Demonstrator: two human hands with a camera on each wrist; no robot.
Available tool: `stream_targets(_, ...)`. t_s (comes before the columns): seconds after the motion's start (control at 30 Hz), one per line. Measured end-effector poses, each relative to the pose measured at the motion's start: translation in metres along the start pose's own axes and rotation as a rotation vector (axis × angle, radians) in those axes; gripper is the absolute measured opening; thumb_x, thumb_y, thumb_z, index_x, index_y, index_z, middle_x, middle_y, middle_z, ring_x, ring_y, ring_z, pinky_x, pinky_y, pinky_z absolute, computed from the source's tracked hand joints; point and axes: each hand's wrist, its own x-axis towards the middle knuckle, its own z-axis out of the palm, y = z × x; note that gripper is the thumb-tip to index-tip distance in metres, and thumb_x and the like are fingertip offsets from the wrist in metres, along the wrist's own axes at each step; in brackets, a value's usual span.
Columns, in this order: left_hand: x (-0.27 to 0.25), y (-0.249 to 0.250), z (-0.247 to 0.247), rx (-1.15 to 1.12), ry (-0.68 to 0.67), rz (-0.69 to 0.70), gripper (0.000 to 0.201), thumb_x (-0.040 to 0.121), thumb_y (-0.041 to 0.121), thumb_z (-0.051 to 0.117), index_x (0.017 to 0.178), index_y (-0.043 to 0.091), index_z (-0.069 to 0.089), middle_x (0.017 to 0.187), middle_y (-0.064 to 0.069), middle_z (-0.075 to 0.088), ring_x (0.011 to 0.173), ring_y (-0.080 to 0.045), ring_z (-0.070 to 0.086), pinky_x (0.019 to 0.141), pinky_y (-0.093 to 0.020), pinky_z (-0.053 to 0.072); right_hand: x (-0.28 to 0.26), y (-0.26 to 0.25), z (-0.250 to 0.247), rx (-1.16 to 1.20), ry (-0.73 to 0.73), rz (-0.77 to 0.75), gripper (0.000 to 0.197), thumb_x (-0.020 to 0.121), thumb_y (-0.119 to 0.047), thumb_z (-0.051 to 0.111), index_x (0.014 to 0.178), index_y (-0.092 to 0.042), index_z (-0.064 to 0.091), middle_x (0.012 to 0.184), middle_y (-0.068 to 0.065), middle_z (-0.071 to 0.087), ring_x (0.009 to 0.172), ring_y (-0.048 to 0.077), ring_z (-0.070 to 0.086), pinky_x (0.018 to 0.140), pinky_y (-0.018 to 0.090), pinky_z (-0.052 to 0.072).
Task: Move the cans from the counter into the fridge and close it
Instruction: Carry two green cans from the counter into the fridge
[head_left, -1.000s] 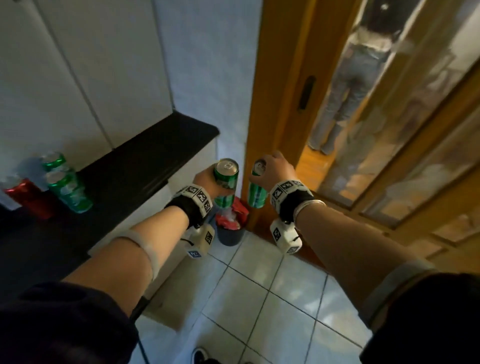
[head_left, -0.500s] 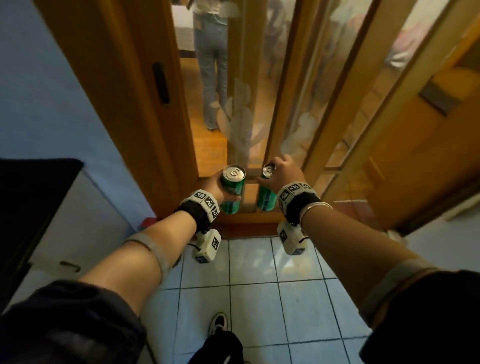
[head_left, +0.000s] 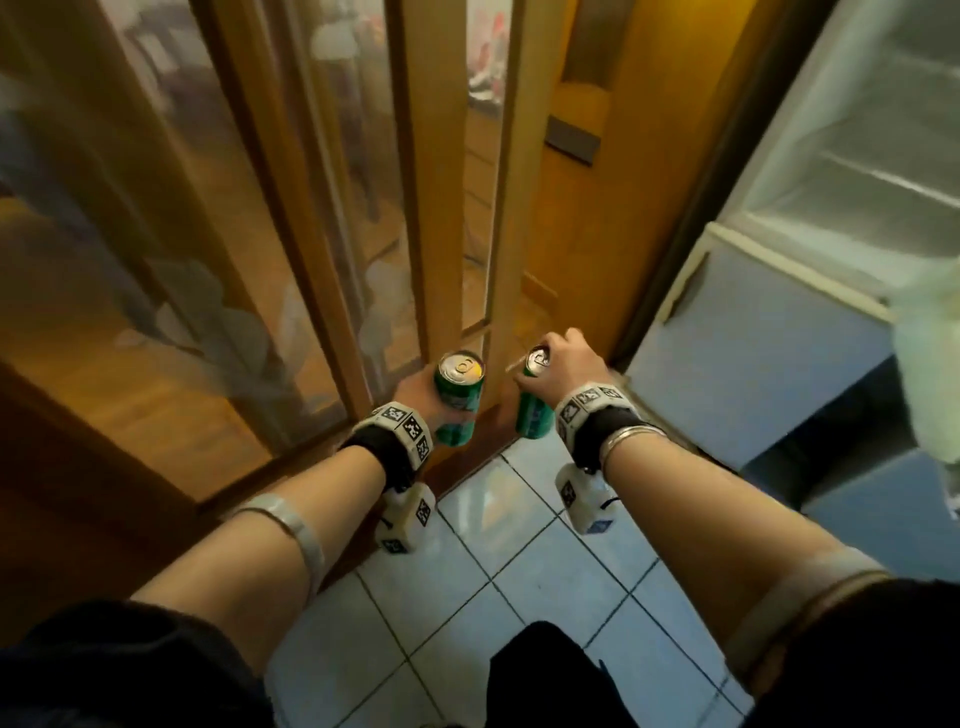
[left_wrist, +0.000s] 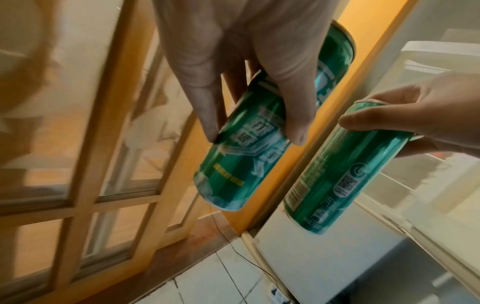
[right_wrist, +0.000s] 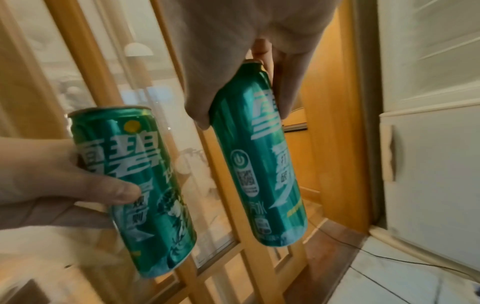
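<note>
The left hand (head_left: 415, 387) is wrapped round the side of a green can (head_left: 458, 397), fingers and thumb curled about its body. The right hand (head_left: 569, 364) grips a second green can (head_left: 531, 413) from above, fingers closed over its top end so the body hangs below. Both cans are in the air, side by side and a little apart, in front of a wooden glass-paned door (head_left: 291, 218).

The head view alone shows both can tops with their pull tabs, and the open fridge (head_left: 852, 171) to the far right, its pale shelves lit above a closed lower door. It also shows the tiled floor (head_left: 524, 551) near the person's feet.

The left wrist view shows the left hand's fingertips (left_wrist: 296, 131) pressed on the printed label, hidden from above. The right wrist view shows the second can's code panel and the recessed handle on the fridge's lower door (right_wrist: 389, 152).
</note>
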Motion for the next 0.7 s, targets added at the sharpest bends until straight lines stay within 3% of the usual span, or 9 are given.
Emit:
stream_targets(0.17, 0.049, 0.059, 0.041, -0.017, -0.119, 0.095, 0.079, 0.06, 0.013, 0.086, 0.13, 0.012, 0.05, 0.131, -0.005, 0.059, 0.125, -0.025, 0.051, 0.108, -0.038, 0.039, 0.03, 0.06, -0.023, -0.007, 0.062, 0.134, 0.058, 0.078, -0.054, 0.066, 0.12, -0.016, 0.053, 0.112, 0.006, 0.048, 0.095, 0.025, 0.058, 0.08, 0.034, 0.051)
stream_targets(0.27, 0.083, 0.098, 0.07, -0.055, -0.151, 0.143, 0.08, 0.057, 0.008, 0.087, 0.129, 0.013, 0.051, 0.128, -0.006, 0.061, 0.124, -0.026, 0.053, 0.107, -0.043, 0.041, 0.057, 0.102, -0.037, 0.007, 0.078, 0.202, 0.06, 0.079, -0.052, 0.067, 0.124, -0.016, 0.051, 0.118, 0.007, 0.047, 0.101, 0.026, 0.057, 0.086, 0.037, 0.051)
stream_targets(0.33, 0.106, 0.126, 0.09, -0.021, -0.155, 0.172, 0.08, 0.057, 0.01, 0.087, 0.129, 0.014, 0.052, 0.127, -0.006, 0.062, 0.122, -0.024, 0.054, 0.107, -0.041, 0.041, 0.076, 0.133, -0.05, 0.018, 0.084, 0.241, 0.064, 0.079, -0.051, 0.067, 0.128, -0.015, 0.049, 0.125, 0.008, 0.046, 0.109, 0.027, 0.055, 0.091, 0.037, 0.049)
stream_targets(0.57, 0.182, 0.226, 0.162, -0.015, -0.241, 0.219, 0.08, 0.058, 0.009, 0.086, 0.13, 0.016, 0.051, 0.129, -0.006, 0.06, 0.123, -0.024, 0.053, 0.107, -0.042, 0.041, 0.14, 0.229, -0.104, 0.019, 0.146, 0.331, 0.063, 0.08, -0.051, 0.065, 0.128, -0.014, 0.049, 0.125, 0.008, 0.05, 0.109, 0.026, 0.056, 0.092, 0.037, 0.051)
stream_targets(0.7, 0.221, 0.274, 0.199, -0.032, -0.293, 0.267, 0.08, 0.058, 0.008, 0.086, 0.129, 0.017, 0.051, 0.129, -0.004, 0.06, 0.124, -0.024, 0.052, 0.108, -0.046, 0.04, 0.167, 0.272, -0.131, 0.032, 0.197, 0.383, 0.056, 0.078, -0.048, 0.068, 0.119, -0.013, 0.054, 0.114, 0.008, 0.051, 0.1, 0.026, 0.059, 0.082, 0.035, 0.052)
